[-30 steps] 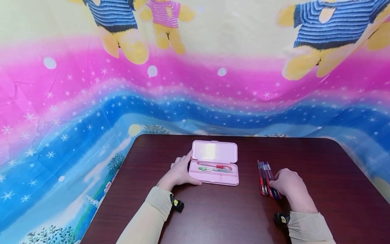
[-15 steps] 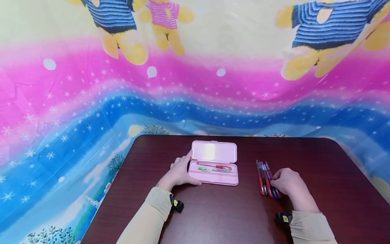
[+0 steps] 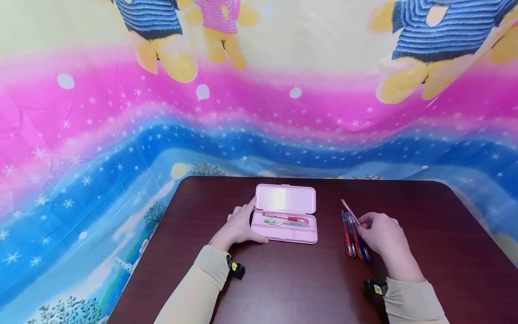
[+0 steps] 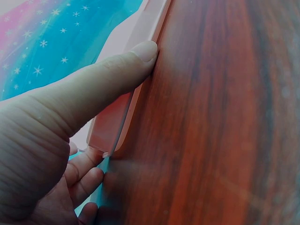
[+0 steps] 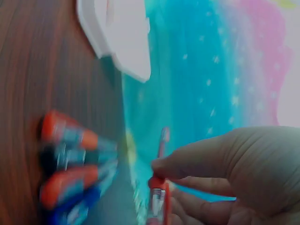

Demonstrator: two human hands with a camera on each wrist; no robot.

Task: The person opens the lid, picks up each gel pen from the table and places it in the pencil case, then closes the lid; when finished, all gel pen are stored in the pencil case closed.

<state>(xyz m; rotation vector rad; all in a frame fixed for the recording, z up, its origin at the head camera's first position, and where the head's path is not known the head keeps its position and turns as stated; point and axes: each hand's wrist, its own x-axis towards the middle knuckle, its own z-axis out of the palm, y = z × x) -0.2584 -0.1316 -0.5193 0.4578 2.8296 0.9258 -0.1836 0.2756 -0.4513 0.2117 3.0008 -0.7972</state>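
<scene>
My left hand (image 3: pixel 238 228) holds the left end of an open pink pencil case (image 3: pixel 276 233), thumb along the front edge, the other fingers at its side and back. Inside lie a red pen (image 3: pixel 298 219) and a green-tipped pen (image 3: pixel 273 222). On the right, my right hand (image 3: pixel 382 234) pinches a red gel pen (image 5: pixel 157 201) between thumb and fingers. That pen is tilted, its far end raised over a row of several pens (image 3: pixel 351 240). In the right wrist view, red, black and blue pen ends (image 5: pixel 65 183) show blurred beside it.
The case's lid (image 3: pixel 285 199) lies back behind it. Everything rests on a dark red-brown wooden table (image 3: pixel 291 279). A patterned cloth (image 3: pixel 259 112) with bears and snowflakes hangs behind the table's far edge. Each wrist bears a small black camera (image 3: pixel 236 268).
The right hand has picked a red pen out of the row and raised it, far end up. The left hand keeps its hold on the pencil case.
</scene>
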